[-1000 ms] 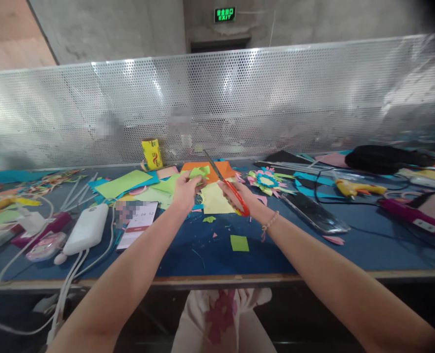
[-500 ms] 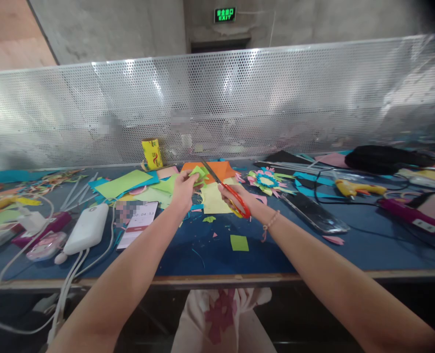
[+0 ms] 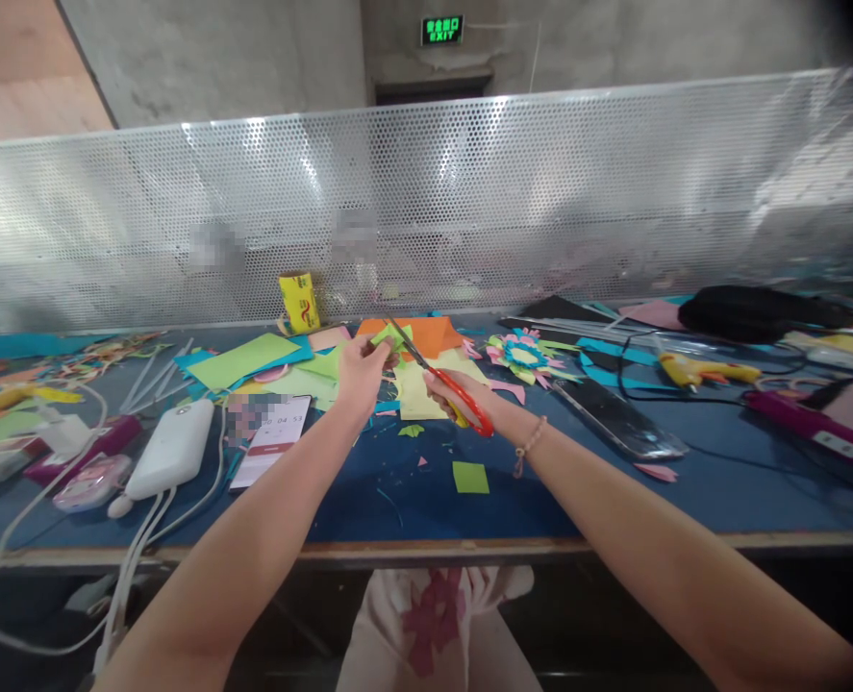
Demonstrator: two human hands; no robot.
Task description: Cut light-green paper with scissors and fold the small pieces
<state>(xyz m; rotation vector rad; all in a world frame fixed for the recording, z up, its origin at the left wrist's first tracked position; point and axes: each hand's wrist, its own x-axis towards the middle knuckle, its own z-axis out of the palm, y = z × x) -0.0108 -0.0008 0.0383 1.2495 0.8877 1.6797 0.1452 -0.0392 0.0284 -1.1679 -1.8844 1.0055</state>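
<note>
My left hand [image 3: 363, 370] pinches a small piece of light green paper [image 3: 399, 336] over the middle of the table. Around the red and yellow handles of a pair of scissors [image 3: 469, 396] my right hand [image 3: 459, 383] is closed. The blades point up and left and lie against the green paper; whether they bite into it I cannot tell. Beneath the hands are a pale yellow sheet [image 3: 417, 396] and an orange sheet [image 3: 433, 336]. A small green cut-out [image 3: 412, 431] and a green square [image 3: 470, 478] lie nearer to me.
A paper flower [image 3: 523, 353], a phone [image 3: 617, 420] and a yellow glue gun [image 3: 707, 370] lie to the right. On the left are a white power bank [image 3: 172, 449], a lit phone [image 3: 271, 442] and green sheets [image 3: 242, 361]. A perforated metal screen [image 3: 426, 211] stands behind.
The scissors have turned slightly, with their blades now across the green paper. My left hand has barely moved and keeps its pinch.
</note>
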